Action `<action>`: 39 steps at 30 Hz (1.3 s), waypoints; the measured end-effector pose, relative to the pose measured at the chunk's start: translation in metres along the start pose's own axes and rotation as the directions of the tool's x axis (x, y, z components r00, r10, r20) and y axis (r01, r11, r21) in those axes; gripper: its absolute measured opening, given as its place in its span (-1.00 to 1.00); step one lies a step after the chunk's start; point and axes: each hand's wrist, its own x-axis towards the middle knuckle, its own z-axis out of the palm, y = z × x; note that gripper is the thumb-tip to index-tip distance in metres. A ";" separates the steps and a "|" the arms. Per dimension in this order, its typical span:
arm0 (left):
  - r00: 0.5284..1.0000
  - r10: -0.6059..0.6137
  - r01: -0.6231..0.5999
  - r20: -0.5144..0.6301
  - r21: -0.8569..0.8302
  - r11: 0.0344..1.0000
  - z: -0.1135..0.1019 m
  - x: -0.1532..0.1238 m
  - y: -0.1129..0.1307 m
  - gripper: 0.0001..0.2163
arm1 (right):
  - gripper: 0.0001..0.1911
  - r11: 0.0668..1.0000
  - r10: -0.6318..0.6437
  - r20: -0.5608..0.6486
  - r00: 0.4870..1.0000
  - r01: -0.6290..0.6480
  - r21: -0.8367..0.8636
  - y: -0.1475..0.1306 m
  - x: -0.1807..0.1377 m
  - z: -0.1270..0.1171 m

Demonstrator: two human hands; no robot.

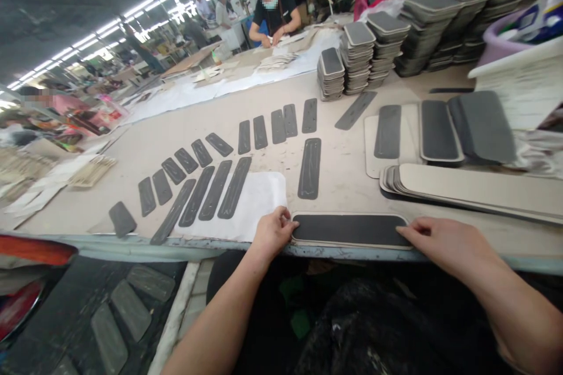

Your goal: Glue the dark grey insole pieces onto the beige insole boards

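Note:
A long black panel with rounded corners (352, 229) lies on a slightly larger beige piece at the table's front edge, whose pale rim shows around it. At its left end, my left hand (275, 231) is closed, thumb and fingers pinching the corner. My right hand (440, 240) pinches the opposite end, thumb on the black surface. Beyond my left hand are several glossy dark strips (235, 187), partly on a white sheet (268, 190). A single dark strip (309, 169) lies just behind the panel.
Long beige pieces (466, 187) are stacked at the right, in front of wider black panels (440, 130). Tall stacks of panels (358, 55) stand at the back right beside a purple basin (504, 44). Across the table a masked person (275, 12) handles pale pieces. More strips (108, 337) lie lower left.

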 end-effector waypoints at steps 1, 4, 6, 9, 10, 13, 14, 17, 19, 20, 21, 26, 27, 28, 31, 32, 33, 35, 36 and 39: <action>1.000 0.005 -0.005 0.000 0.009 1.000 0.000 0.000 0.000 -0.83 | -0.66 1.000 0.006 0.009 1.000 -0.006 0.001 0.001 0.001 0.001; 1.000 0.012 -0.012 -0.003 0.027 1.000 0.000 0.000 0.000 -0.83 | -0.66 1.000 0.018 0.033 0.999 -0.018 0.005 0.003 0.004 0.002; 1.000 0.010 -0.010 0.001 0.033 0.999 0.001 0.000 0.000 -0.82 | -0.66 1.000 0.011 0.034 0.999 -0.011 0.006 0.004 0.004 0.002; 1.000 0.007 -0.007 0.004 0.038 0.999 0.001 0.001 0.000 -0.82 | -0.64 1.000 -0.008 0.024 1.000 0.008 -0.006 0.004 0.004 0.002; 1.000 0.008 -0.008 0.003 0.038 0.999 0.001 0.002 0.000 -0.83 | -0.64 1.000 -0.009 0.021 1.000 0.010 -0.010 0.004 0.004 0.003; 1.000 0.014 -0.014 0.010 0.034 0.999 0.001 0.003 0.000 -0.84 | -0.65 1.000 -0.001 0.010 1.000 0.001 -0.020 0.002 0.003 0.002; 1.000 0.011 -0.011 0.019 0.031 0.999 0.000 0.003 0.001 -0.84 | -0.65 1.000 0.004 0.005 1.000 -0.004 -0.024 0.000 0.002 0.001; 0.999 -0.007 0.006 0.049 0.017 1.000 -0.001 0.005 0.001 -0.85 | -0.64 0.999 0.011 0.005 1.000 -0.011 -0.037 -0.008 -0.003 -0.005; 0.998 -0.014 0.014 0.060 0.004 1.000 -0.001 0.006 0.000 -0.85 | -0.62 0.999 0.029 0.013 0.999 -0.029 -0.047 -0.014 -0.006 -0.010; 0.998 -0.014 0.014 0.064 -0.001 1.000 0.000 0.007 -0.001 -0.84 | -0.61 0.997 0.047 0.019 0.999 -0.046 -0.054 -0.017 -0.008 -0.012; 0.998 -0.014 0.015 0.068 -0.003 1.000 0.000 0.008 -0.001 -0.84 | -0.61 0.996 0.068 0.024 0.997 -0.066 -0.062 -0.020 -0.009 -0.015; 0.996 -0.036 0.036 0.085 0.005 0.999 -0.001 0.009 -0.001 -0.83 | -0.57 0.993 0.106 0.035 0.994 -0.104 -0.058 -0.018 -0.011 -0.019; 0.996 -0.039 0.039 0.085 0.004 0.999 -0.001 0.009 0.000 -0.83 | -0.57 0.994 0.103 0.038 0.994 -0.102 -0.046 -0.016 -0.011 -0.018; 0.996 -0.040 0.040 0.083 0.003 0.999 -0.001 0.009 0.000 -0.83 | -0.58 0.994 0.102 0.042 0.994 -0.101 -0.031 -0.014 -0.010 -0.017; 0.997 -0.037 0.037 0.070 0.001 0.999 0.001 0.009 -0.001 -0.83 | -0.58 0.996 0.091 0.037 0.995 -0.091 0.004 -0.010 -0.009 -0.014; 0.997 -0.033 0.033 0.065 0.003 0.999 0.001 0.009 -0.002 -0.83 | -0.58 0.996 0.089 0.029 0.996 -0.089 0.009 -0.009 -0.009 -0.013; 0.998 -0.031 0.031 0.061 0.006 0.999 0.002 0.009 -0.003 -0.83 | -0.58 0.996 0.086 0.019 0.996 -0.086 0.013 -0.009 -0.009 -0.012; 0.998 -0.027 0.026 0.060 0.011 1.000 0.002 0.009 -0.003 -0.83 | -0.58 0.997 0.080 0.005 0.997 -0.080 0.024 -0.008 -0.009 -0.011; 0.998 -0.026 0.025 0.060 0.014 1.000 0.002 0.009 -0.003 -0.84 | -0.58 0.997 0.076 -0.001 0.997 -0.076 0.033 -0.006 -0.008 -0.010; 0.998 -0.023 0.022 0.060 0.023 1.000 0.002 0.009 -0.002 -0.84 | -0.58 0.997 0.052 -0.018 0.999 -0.051 0.053 0.001 -0.008 -0.008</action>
